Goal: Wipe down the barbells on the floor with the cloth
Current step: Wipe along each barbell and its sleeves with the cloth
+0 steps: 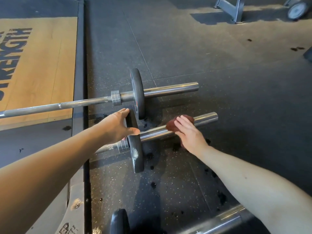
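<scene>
Barbells: three on the floor: far barbell (pixel 168 89), middle barbell (pixel 152 132), near barbell (pixel 219 220), the last only partly in sight.
Weight plates: three, one to a bar: far plate (pixel 137 92), middle plate (pixel 135 149), near plate (pixel 119 222).
Cloth: one cloth (pixel 170 124).
Hands: two: left hand (pixel 116 125), right hand (pixel 189 134).
Wooden platform (pixel 42 65): one.
Wheel (pixel 297 10): one, far corner.

Plate (pixel 135 146) blocks sleeve (pixel 206 118) inboard; outer end free.

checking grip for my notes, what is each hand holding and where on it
Left hand grips the near barbell's plate by its top rim. Right hand presses the cloth flat onto that bar's sleeve.
</scene>
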Demonstrator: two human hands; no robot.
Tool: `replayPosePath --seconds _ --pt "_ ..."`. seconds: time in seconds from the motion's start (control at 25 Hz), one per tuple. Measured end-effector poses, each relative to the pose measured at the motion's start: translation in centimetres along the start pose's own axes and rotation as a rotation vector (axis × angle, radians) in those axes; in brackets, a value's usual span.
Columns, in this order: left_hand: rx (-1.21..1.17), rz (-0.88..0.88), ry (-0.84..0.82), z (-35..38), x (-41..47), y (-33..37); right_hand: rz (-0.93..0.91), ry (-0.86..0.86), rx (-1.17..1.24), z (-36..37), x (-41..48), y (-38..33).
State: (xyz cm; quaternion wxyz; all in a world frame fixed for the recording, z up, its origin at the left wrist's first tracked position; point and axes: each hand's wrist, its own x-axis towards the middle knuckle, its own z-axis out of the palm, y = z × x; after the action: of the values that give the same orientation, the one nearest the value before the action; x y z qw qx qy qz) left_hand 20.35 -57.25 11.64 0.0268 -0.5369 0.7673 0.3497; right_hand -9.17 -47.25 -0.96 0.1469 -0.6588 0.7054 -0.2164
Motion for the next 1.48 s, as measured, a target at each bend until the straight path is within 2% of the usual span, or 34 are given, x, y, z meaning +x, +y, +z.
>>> replayPosePath --seconds 0.12,0.24,0.32,0.48,0.64,0.72,0.84,0.96,1.0,1.08,1.24,1.32,1.4,1.48 --pt "-0.002 -0.002 -0.005 0.0 0.0 0.1 0.295 0.076 -0.034 -3.5 1.2 4.4" --pt "0.009 -0.006 -0.024 0.2 -0.1 0.3 0.430 0.185 0.013 -2.1 1.6 2.7" --pt "0.005 -0.020 -0.031 0.0 0.0 0.3 0.367 0.202 0.073 0.8 1.1 -1.5" --pt "-0.029 -0.059 -0.034 -0.7 0.3 0.9 0.083 0.073 0.118 6.0 0.0 -8.2" --pt "-0.068 -0.085 -0.034 -0.8 0.4 0.7 -0.091 0.059 0.174 4.4 0.7 -4.6" --pt "-0.079 -0.093 -0.038 -0.9 0.6 0.5 0.051 0.160 0.167 1.4 1.3 -0.2" --pt "-0.099 -0.099 -0.031 -0.9 0.7 0.5 0.416 0.286 0.172 -3.5 2.3 5.6" --pt "-0.111 -0.097 -0.052 -1.2 0.8 0.7 0.610 0.381 0.150 -3.5 2.9 5.5" --pt "-0.110 -0.096 -0.051 -1.3 0.9 0.7 0.581 0.385 0.137 -2.2 2.8 3.8" --pt "-0.098 -0.091 -0.044 -1.6 1.2 0.7 0.404 0.334 0.178 1.4 2.0 -1.4" --pt "-0.092 -0.092 -0.041 -1.8 1.2 1.0 0.075 0.062 0.375 8.1 0.6 -11.7" --pt "-0.080 -0.088 -0.045 -1.6 1.2 0.8 0.017 -0.028 0.414 7.8 1.1 -11.3" --pt "-0.072 -0.076 -0.035 -1.4 1.3 0.5 -0.042 -0.037 0.343 5.8 1.7 -8.3" --pt "-0.055 -0.064 -0.044 -1.3 1.6 0.2 0.078 0.047 0.318 2.8 2.1 -4.1"
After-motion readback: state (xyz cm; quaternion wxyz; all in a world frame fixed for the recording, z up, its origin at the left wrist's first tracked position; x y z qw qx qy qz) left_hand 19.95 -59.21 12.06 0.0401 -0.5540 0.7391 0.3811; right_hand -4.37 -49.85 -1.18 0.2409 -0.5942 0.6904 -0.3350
